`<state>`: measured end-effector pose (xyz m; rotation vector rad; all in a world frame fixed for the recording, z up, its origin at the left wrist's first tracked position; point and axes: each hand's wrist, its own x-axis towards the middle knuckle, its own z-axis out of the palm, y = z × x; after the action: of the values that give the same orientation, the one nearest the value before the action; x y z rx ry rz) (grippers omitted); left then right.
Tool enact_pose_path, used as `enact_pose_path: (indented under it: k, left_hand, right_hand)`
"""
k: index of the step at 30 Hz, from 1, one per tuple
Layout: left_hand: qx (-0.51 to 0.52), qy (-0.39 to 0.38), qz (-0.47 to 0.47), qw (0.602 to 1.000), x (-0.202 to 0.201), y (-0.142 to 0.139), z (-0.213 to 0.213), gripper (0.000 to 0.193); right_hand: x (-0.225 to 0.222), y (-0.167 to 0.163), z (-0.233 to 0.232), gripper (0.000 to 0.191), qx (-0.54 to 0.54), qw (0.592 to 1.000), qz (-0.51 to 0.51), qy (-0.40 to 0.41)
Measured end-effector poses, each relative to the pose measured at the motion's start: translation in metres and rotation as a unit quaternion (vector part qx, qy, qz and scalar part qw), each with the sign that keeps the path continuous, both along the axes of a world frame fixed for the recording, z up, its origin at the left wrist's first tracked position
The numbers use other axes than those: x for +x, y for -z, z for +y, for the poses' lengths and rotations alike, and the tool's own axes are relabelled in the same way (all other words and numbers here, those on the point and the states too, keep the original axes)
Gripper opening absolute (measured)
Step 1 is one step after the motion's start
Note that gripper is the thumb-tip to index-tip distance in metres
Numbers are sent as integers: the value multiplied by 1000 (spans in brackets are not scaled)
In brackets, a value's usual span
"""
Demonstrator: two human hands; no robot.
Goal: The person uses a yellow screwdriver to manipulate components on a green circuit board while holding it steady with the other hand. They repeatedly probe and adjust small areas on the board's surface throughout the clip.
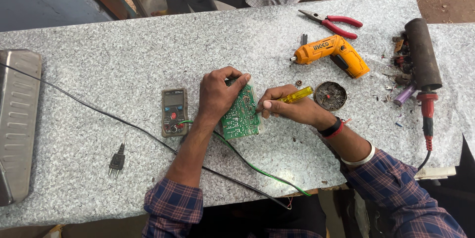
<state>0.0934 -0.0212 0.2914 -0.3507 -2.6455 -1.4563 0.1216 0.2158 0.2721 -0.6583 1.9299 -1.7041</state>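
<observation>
Board point(241, 114) lies green and flat at the table's point(123, 60) middle, its long axis running away from you, tipped slightly right. Your left hand point(217, 94) closes over its left edge and far corner, pinning it. Your right hand point(287, 108) is closed around a yellow screwdriver point(297, 95), which lies nearly crosswise to the board, its tip at the board's right edge; the tip itself is hidden by your fingers. So the board sits just left of your right hand. A meter point(174, 111) rests left of your left wrist; a green wire point(257, 168) trails toward you.
</observation>
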Motion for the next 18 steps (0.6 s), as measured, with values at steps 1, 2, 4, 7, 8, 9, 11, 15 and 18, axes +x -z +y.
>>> enact_pose_path:
  k: [1,2,4,7,8,9,11,15,18]
  left_hand:
    - [-3,-1,-1,1000,0,0,0,28]
    - [-3,-1,-7,1000,0,-1,0,28]
    - [-4,-1,-19,1000,0,-2,-1,27]
    - [-2,-3,-17,1000,0,-5,-2,28]
    - [-1,-3,-21,1000,1,-7,-2,28]
    - [0,-3,-24,1000,2,-6,-3,28]
    - [2,-4,-24,1000,2,-7,-3,28]
    - [-2,-7,-20,1000,2,-5,-2,28]
    - [-2,-4,-1,1000,1,-6,0,28]
  right_hand:
    - [0,0,0,37,3,1000,1,0]
    - [0,0,-1,37,3,1000,2,-1]
    - [-1,-1,-2,38,5,1000,4,-2]
    - [0,-4,-5,39,4,1000,-14,0]
    - [1,-5,-5,39,4,1000,-14,0]
    - [1,-5,-5,39,4,1000,-13,-1]
    - [1,-6,-4,40,-4,1000,-11,-4]
    - [1,-7,-3,40,13,1000,-21,2]
    - [2,-8,-3,40,8,1000,-27,3]
